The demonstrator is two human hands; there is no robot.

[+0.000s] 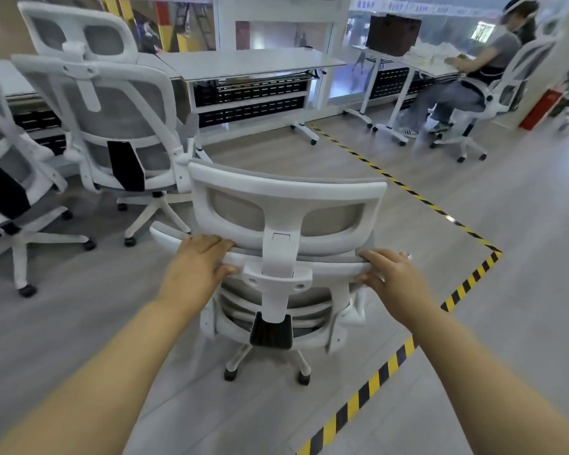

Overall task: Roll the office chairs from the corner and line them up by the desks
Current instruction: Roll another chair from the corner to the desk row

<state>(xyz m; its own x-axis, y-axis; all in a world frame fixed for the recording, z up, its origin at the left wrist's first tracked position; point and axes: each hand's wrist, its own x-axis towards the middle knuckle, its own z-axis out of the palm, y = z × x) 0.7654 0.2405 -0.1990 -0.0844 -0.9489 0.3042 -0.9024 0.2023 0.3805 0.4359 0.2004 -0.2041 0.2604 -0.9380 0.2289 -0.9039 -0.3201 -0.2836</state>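
Both grips curled over the top rail of a white mesh office chair (pixel 286 257): left hand (pixel 199 261) left of the headrest post, right hand (pixel 390 277) right of it, fingertips hidden over the far edge. Chair seen from behind, seat concealed, standing short of the white worktop (pixel 253 62). Left of the held chair, a second chair (pixel 112 126); a third (pixel 4 178) cut off by the frame. Right of the chair, striped floor tape (pixel 391 362). Far right, a blurred seated person (pixel 480 77).

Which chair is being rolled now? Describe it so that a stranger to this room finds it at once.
Start at the yellow-and-black floor tape marking the corner; just inside it stands a white mesh office chair, its back to the camera. Unlike the parked chairs to its left, both hands, left hand and right hand, grip its backrest top.
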